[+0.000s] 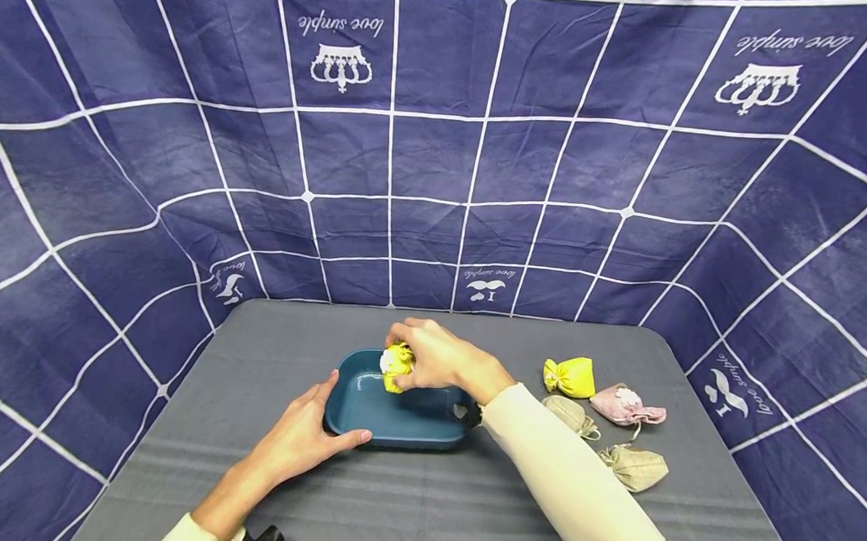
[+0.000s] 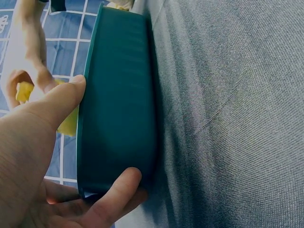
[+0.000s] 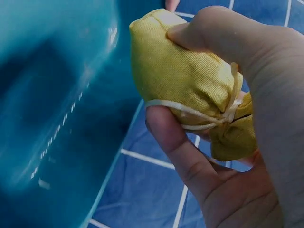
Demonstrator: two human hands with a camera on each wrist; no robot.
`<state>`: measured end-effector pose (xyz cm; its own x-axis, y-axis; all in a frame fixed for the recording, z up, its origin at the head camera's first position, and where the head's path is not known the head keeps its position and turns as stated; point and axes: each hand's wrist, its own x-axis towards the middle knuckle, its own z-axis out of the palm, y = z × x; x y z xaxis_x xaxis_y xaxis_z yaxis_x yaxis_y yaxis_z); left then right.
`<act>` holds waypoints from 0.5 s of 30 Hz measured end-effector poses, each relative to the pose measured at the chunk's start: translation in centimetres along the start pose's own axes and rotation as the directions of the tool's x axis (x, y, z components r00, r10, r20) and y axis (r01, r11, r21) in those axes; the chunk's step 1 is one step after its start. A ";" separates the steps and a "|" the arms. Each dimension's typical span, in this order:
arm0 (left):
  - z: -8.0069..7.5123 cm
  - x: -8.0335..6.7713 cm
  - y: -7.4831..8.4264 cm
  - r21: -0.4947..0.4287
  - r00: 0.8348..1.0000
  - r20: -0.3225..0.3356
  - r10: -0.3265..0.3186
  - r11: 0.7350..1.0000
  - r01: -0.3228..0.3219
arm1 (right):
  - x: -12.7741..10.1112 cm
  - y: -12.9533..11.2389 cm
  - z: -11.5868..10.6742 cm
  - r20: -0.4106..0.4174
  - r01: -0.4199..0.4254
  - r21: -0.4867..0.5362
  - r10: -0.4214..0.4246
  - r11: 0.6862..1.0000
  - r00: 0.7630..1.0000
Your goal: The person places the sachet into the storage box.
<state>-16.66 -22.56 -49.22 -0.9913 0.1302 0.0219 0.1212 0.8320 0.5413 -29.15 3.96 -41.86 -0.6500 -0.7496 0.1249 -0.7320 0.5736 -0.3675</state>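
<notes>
Item: yellow sachet (image 1: 397, 365), small drawstring pouch, held over the teal tray (image 1: 368, 402).

Holder: my right hand (image 1: 439, 362) has its fingers and thumb curled round the pouch. The wrist view shows the thumb across the body and a finger under the tied neck. My left hand (image 1: 307, 435) steadies the tray at its 8 o'clock corner, thumb hooked over the rim, fingers under the base.

Location: the sachet hangs above the tray's far rim, at about 12 o'clock of the basin. I cannot tell whether it touches the rim or clears it.

Risks, as I judge them:
- The pouch sits close to the far edge, so let go here it could land on the rim and roll out onto the grey table (image 1: 406, 506) rather than settle inside.
- The cord is loose under my finger and could snag on release, dragging the pouch sideways.
- The tray looks light, and my left hand holds only one corner. A knock from the right wrist could slide or tip it.
- My right sleeve (image 1: 577, 482) lies near the spare sachets at 3 o'clock and could sweep them in drawing back.

Appearance: yellow woven cloth with a slight sheen, plump and soft. It dents under the thumb. A pale cord cinches the neck, with a short ruffle of cloth beyond the tie. The head view shows a whitish patch on its left side, and I cannot make out what it is.

Nearby stock: second yellow sachet (image 1: 570, 376), pink sachet (image 1: 627, 406), two beige sachets (image 1: 571, 415) (image 1: 635, 466), all on the table right of the tray.
</notes>
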 end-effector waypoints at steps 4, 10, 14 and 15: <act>-0.2 -0.1 0.1 0.009 1.000 -0.002 0.005 1.000 -0.005 | 1.2 -0.8 0.8 0.038 0.000 -0.019 0.000 1.000 0.999; -0.3 -0.1 0.3 0.014 1.000 0.014 0.009 1.000 -0.010 | 2.8 -1.8 2.0 0.074 -0.026 -0.095 0.033 0.995 0.997; -0.2 0.0 0.3 0.018 1.000 0.015 0.010 1.000 -0.010 | 3.7 -2.5 2.8 0.080 -0.044 -0.133 0.055 0.990 0.995; -0.1 0.1 0.3 0.018 1.000 0.013 0.012 1.000 -0.012 | 3.8 -2.7 3.0 0.085 -0.049 -0.138 0.062 0.989 0.994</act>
<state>-16.69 -22.38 -48.93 -0.9890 0.1469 0.0176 0.1342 0.8401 0.5256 -29.08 -1.44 -43.15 -0.6742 -0.7382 0.0230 -0.7202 0.6501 -0.2423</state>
